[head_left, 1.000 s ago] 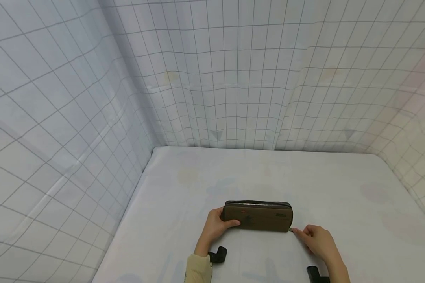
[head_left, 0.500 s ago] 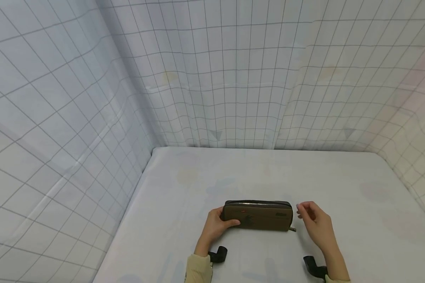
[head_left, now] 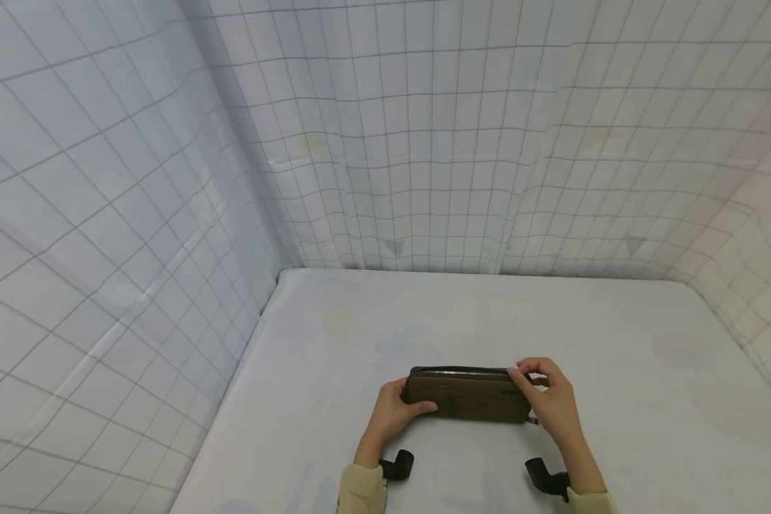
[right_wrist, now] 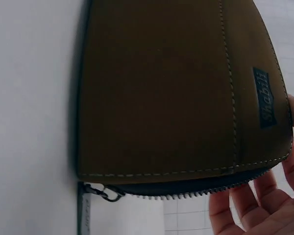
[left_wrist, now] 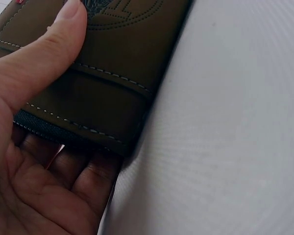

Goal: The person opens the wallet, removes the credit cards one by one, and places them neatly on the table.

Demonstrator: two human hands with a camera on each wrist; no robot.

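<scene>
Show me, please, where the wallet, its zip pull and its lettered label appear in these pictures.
Wallet (head_left: 469, 401): head view, middle of its brown front.
Zip pull (right_wrist: 86, 211): right wrist view, on its narrow tag.
Label (right_wrist: 264, 98): right wrist view, midway along its lettering.

We hold our left hand (head_left: 388, 414) in a grip, thumb extended toward our right, the other fingers partly hidden behind. Our right hand (head_left: 551, 401) pinches, thumb and forefinger bent close together. Our forearms (head_left: 583, 465) slant inward, hands apart.
</scene>
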